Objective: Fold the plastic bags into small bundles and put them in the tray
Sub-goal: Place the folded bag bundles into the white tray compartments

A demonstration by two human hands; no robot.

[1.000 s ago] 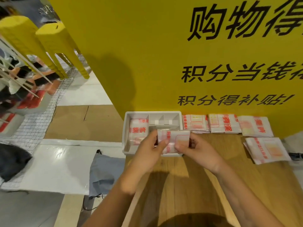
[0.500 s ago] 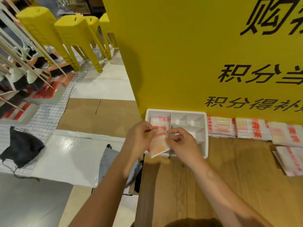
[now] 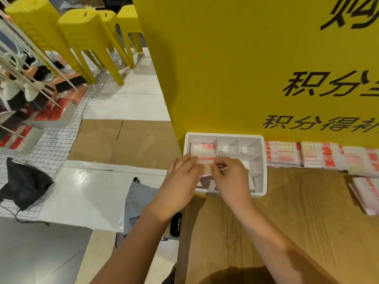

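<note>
A white divided tray (image 3: 263, 160) sits at the wooden table's far left corner, against the yellow board. Its long left compartment holds a folded white bag with red print (image 3: 202, 147). Over that compartment both hands hold another folded bag bundle (image 3: 206, 161). My left hand (image 3: 182, 177) grips its left edge, and my right hand (image 3: 230, 178) pinches its right side with curled fingers. The bundle's lower part is hidden by my hands. The tray's small right compartments look bare.
Stacks of flat white bags with red print (image 3: 320, 155) line the board to the tray's right, with one more stack (image 3: 367, 193) at the right edge. Yellow stools (image 3: 82, 42) stand on the floor to the left. A grey cloth (image 3: 139, 197) hangs beside the table.
My hands carried the folded bundle from in front of the tray leftward and down over the left compartment. The camera view swung left with them.
</note>
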